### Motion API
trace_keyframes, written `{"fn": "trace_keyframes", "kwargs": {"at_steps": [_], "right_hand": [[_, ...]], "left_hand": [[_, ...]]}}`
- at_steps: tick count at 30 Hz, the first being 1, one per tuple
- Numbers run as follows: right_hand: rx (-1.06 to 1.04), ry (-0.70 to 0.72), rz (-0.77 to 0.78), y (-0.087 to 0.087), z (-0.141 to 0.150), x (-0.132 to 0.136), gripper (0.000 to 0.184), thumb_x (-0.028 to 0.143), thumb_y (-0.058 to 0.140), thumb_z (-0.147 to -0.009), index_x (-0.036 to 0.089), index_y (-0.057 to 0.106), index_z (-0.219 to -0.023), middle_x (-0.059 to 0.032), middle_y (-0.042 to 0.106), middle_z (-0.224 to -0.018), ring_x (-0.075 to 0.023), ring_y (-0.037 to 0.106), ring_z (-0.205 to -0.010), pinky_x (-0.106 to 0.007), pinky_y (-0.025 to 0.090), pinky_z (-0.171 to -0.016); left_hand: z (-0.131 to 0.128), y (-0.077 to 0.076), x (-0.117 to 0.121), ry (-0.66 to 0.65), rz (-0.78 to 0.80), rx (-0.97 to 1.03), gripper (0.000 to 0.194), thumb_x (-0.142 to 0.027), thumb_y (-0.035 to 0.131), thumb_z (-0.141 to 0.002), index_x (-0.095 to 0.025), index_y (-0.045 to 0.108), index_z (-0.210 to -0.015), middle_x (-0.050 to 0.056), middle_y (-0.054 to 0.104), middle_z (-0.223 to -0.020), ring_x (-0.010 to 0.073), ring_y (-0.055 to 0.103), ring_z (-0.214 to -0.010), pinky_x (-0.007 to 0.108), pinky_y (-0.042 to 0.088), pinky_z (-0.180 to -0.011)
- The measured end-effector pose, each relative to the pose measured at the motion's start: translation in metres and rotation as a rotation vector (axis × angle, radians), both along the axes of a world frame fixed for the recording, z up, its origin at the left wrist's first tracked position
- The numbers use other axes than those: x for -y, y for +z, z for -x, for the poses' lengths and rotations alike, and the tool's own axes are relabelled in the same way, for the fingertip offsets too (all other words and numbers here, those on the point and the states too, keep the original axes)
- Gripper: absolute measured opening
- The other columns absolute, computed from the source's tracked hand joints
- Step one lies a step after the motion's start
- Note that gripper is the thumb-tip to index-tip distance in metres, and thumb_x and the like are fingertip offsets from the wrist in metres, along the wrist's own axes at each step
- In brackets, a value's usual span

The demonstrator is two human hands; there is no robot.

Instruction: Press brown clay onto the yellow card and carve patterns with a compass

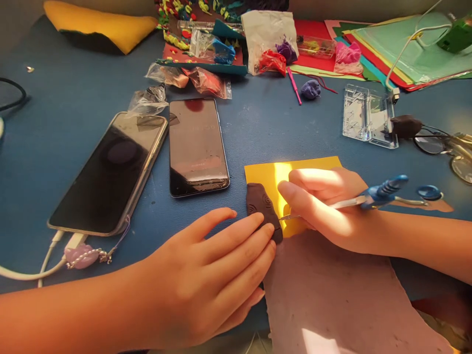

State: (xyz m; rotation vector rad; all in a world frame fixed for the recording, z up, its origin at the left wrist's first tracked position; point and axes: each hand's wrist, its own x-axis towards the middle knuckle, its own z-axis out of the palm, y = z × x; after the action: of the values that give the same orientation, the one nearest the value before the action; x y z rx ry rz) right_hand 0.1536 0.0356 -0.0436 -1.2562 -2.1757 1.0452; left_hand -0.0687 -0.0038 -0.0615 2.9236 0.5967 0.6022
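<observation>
Dk brown clay piece (pixel 260 199) on L side of yellow card (pixel 261 172), L hand (pixel 224 265) on it, R hand (pixel 328 206) w/ blue-and-metal tool (pixel 379 195)
L hand is open, palm down, fingers stretched out, a few fingertips resting on lower part of clay, no grip; R hand is closed round the tool's metal shaft, btwn thumb & fingers, thin tip touching clay's R edge; curved lines are cut in clay's upper part; strip of sunlight crosses card & R hand; mauve sheet (pixel 332 295) lies just below card on blue tabletop (pixel 258 123); 2 dk-screened phones, larger phone (pixel 106 172) & smaller phone (pixel 197 147), side by side to L; clear case (pixel 368 118) & glasses (pixel 431 144) to R; bagged red clay (pixel 272 63) & pink stick (pixel 294 86) towards back
</observation>
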Motion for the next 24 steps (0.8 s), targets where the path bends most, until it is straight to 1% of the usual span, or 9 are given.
{"fn": "trace_keyframes", "kwargs": {"at_steps": [6, 10, 13, 16, 18, 21, 24], "right_hand": [[0.027, -0.034, -0.042, 0.001, 0.003, 0.000, 0.039, 0.030, 0.039, -0.094, 0.021, 0.028, -0.058, 0.0065, 0.027, -0.051, -0.0074, 0.025, -0.044, -0.023, 0.022, -0.041], [0.062, -0.032, -0.018, 0.004, 0.004, -0.001, 0.037, 0.028, 0.039, -0.091, 0.021, 0.028, -0.056, 0.0067, 0.027, -0.050, -0.0069, 0.026, -0.044, -0.022, 0.022, -0.039], [0.040, -0.033, 0.009, 0.005, 0.003, 0.000, 0.037, 0.030, 0.039, -0.092, 0.021, 0.031, -0.056, 0.0069, 0.028, -0.051, -0.0067, 0.027, -0.044, -0.022, 0.023, -0.040], [0.042, -0.036, 0.057, 0.007, 0.002, 0.001, 0.038, 0.033, 0.042, -0.093, 0.021, 0.031, -0.059, 0.0065, 0.030, -0.053, -0.0071, 0.028, -0.046, -0.022, 0.024, -0.042], [0.071, -0.023, 0.079, 0.008, 0.001, 0.002, 0.039, 0.036, 0.042, -0.095, 0.021, 0.030, -0.061, 0.0060, 0.031, -0.055, -0.0077, 0.029, -0.048, -0.023, 0.024, -0.044], [0.087, -0.007, 0.092, 0.010, 0.001, 0.002, 0.040, 0.036, 0.040, -0.097, 0.021, 0.030, -0.061, 0.0062, 0.030, -0.055, -0.0080, 0.028, -0.049, -0.023, 0.024, -0.044], [0.058, -0.005, 0.083, 0.009, 0.001, 0.002, 0.041, 0.036, 0.043, -0.096, 0.021, 0.030, -0.060, 0.0070, 0.030, -0.054, -0.0070, 0.027, -0.047, -0.022, 0.023, -0.041]], "left_hand": [[0.002, 0.004, 0.001, 0.021, -0.019, -0.040, 0.029, -0.025, 0.048, -0.094, -0.016, 0.065, -0.116, 0.003, 0.067, -0.125, 0.0198, 0.052, -0.127, 0.037, 0.041, -0.106], [0.003, 0.003, 0.002, 0.003, -0.030, -0.028, 0.029, -0.022, 0.046, -0.094, -0.014, 0.064, -0.116, 0.005, 0.067, -0.124, 0.0211, 0.052, -0.126, 0.039, 0.043, -0.103], [0.004, 0.004, 0.000, -0.002, -0.038, -0.033, 0.029, -0.022, 0.046, -0.094, -0.014, 0.065, -0.115, 0.005, 0.067, -0.123, 0.0217, 0.053, -0.124, 0.040, 0.045, -0.102], [0.009, 0.006, -0.002, -0.055, -0.052, -0.053, 0.033, -0.026, 0.042, -0.096, -0.013, 0.065, -0.116, 0.006, 0.069, -0.120, 0.0230, 0.055, -0.120, 0.038, 0.047, -0.099], [0.012, 0.006, 0.000, -0.078, -0.050, -0.047, 0.039, -0.032, 0.036, -0.098, -0.012, 0.065, -0.116, 0.006, 0.070, -0.115, 0.0233, 0.057, -0.115, 0.037, 0.047, -0.096], [0.016, 0.004, 0.006, -0.016, -0.038, -0.009, 0.044, -0.036, 0.029, -0.100, -0.017, 0.066, -0.114, 0.004, 0.070, -0.106, 0.0226, 0.058, -0.108, 0.037, 0.046, -0.094], [0.017, 0.001, 0.013, 0.016, -0.029, -0.003, 0.043, -0.036, 0.029, -0.100, -0.018, 0.067, -0.113, 0.005, 0.069, -0.102, 0.0231, 0.058, -0.104, 0.039, 0.046, -0.093]]}}
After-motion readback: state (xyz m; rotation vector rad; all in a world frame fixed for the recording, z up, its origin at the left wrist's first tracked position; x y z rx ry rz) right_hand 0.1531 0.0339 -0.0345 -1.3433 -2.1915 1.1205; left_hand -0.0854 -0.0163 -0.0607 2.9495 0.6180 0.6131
